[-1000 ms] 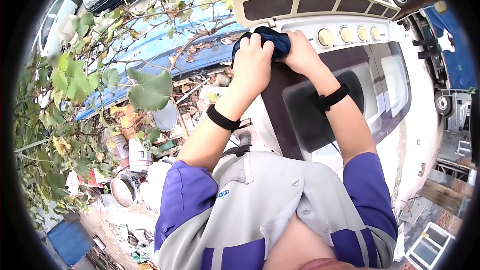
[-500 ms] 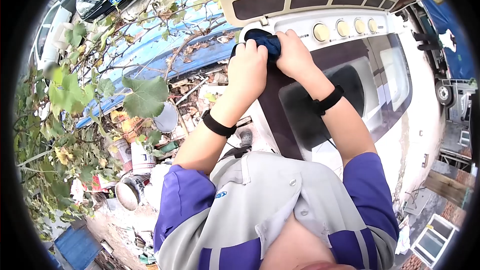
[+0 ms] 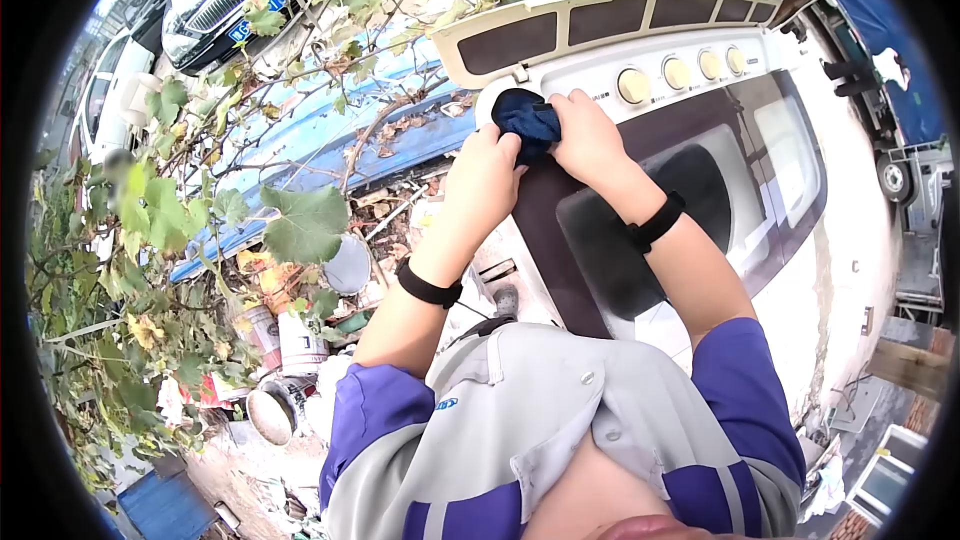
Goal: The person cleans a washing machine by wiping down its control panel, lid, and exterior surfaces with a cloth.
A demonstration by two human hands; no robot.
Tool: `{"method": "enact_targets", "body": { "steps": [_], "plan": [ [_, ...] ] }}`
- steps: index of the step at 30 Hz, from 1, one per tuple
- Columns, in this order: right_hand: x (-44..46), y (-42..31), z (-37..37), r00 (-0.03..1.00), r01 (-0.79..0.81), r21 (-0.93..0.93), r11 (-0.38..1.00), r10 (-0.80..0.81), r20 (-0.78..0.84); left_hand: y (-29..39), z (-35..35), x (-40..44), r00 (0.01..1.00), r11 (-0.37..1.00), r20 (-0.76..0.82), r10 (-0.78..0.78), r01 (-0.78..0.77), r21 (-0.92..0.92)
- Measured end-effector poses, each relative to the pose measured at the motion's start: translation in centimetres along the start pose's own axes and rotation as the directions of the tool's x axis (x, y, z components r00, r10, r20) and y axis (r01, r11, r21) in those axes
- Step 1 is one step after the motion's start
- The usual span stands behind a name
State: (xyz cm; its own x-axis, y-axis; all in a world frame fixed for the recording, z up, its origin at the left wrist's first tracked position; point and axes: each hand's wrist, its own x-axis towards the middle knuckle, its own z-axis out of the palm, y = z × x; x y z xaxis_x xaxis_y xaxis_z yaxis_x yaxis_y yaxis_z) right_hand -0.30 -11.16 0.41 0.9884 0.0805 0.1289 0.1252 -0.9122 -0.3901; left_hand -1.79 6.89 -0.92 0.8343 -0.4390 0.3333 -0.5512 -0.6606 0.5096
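Head view: so I've got both hands up at the left end of the control panel (image 3: pixel 655 80) on a washing machine (image 3: pixel 690 190), with a dark blue cloth (image 3: pixel 527 123) bunched between them. My left fingers (image 3: pixel 487 135) are curled in on its lower left edge, and my right fingers (image 3: pixel 566 110) are closed on its right side. Can't tell what kind of cloth item it is, it's all scrunched up. Progress-wise, going by how stuff sits: it's in hand and right at that corner, but it's not spread flat, not set down, not let go of. The long flap (image 3: pixel 610 20) behind the knobs (image 3: pixel 633 86) stands up, and the dark lid (image 3: pixel 575 275) looks shut to me. Whatever's under the cloth is hidden, so no clue what state that spot's in. Leafy vine (image 3: pixel 303 225) off to my left, well apart.
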Motion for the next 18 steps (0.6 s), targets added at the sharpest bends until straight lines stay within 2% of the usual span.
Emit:
{"method": "enact_targets", "body": {
  "steps": [3, 7, 9, 11, 13, 15, 16, 18],
  "plan": [
    [0.3, 0.1, 0.1, 1.0, 0.025, 0.012, 1.0, -0.025, 0.009, 0.8, -0.2, 0.9, 0.997, 0.997, 0.061, -0.044, 0.04, 0.073],
    [0.9, 1.4, -0.5, 0.998, 0.054, 0.027, 0.998, -0.055, 0.035, 1.5, 0.8, 3.2, 0.994, 0.985, 0.112, -0.016, -0.004, 0.171],
    [1.8, 3.3, -1.1, 0.996, 0.081, 0.047, 0.996, -0.082, 0.03, 1.8, 1.0, 5.1, 0.988, 0.983, 0.146, 0.054, -0.078, 0.166],
    [2.8, 5.2, -1.9, 0.982, 0.092, -0.068, 0.993, -0.102, -0.158, 2.2, 1.9, 7.1, 0.983, 0.975, 0.143, 0.117, -0.142, 0.173],
    [3.6, 6.6, -3.5, 0.925, 0.096, -0.079, 0.992, -0.118, -0.361, 2.6, 2.8, 9.3, 0.973, 0.957, 0.103, 0.207, -0.224, 0.186],
    [4.9, 8.6, -3.6, 0.849, 0.131, -0.096, 0.987, -0.162, -0.503, 3.5, 3.3, 10.9, 0.971, 0.942, 0.12, 0.207, -0.231, 0.242],
    [5.8, 9.5, -3.2, 0.832, 0.168, -0.115, 0.979, -0.203, -0.516, 3.6, 3.5, 11.4, 0.969, 0.935, 0.178, 0.173, -0.218, 0.278],
    [6.1, 9.6, -2.4, 0.869, 0.152, -0.139, 0.979, -0.2, -0.452, 3.3, 4.2, 11.3, 0.97, 0.929, 0.174, 0.167, -0.214, 0.302]
  ]
}}
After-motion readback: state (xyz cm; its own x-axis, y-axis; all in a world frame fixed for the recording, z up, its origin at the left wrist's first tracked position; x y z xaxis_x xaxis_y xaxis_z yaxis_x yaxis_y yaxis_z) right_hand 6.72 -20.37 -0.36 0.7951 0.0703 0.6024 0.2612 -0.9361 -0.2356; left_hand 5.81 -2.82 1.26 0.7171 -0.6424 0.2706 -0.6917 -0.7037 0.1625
